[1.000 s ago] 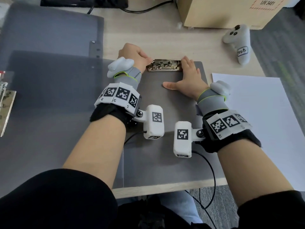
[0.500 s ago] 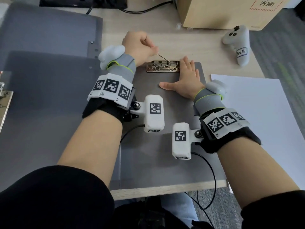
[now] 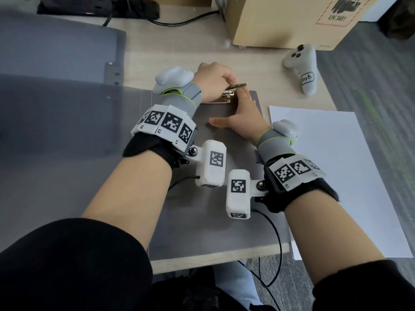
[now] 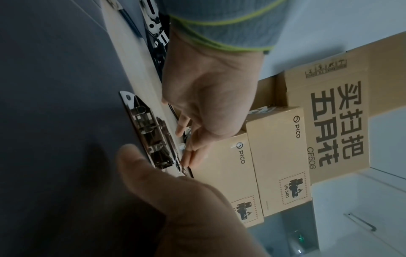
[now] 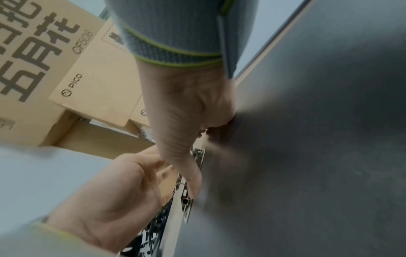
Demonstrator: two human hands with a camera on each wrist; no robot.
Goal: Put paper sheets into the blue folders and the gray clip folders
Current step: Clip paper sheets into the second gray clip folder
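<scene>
A gray clip folder lies flat in front of me, with its metal clip at the far edge. My left hand curls over the clip and pinches its raised lever. In the left wrist view the left hand's fingertips meet at the lever beside the clip. My right hand lies flat on the board just below the clip, fingers straight and thumb spread out to the left. In the right wrist view the thumb rests beside the clip. A white paper sheet lies to the right.
Translucent bluish-gray folders overlap at the left. A cardboard box stands at the back, with a white controller to its right. Black cables run along the back and hang off the desk's front edge.
My left hand went from the clip's left end to lifting its lever, which now stands raised. My right hand stayed flat on the board.
</scene>
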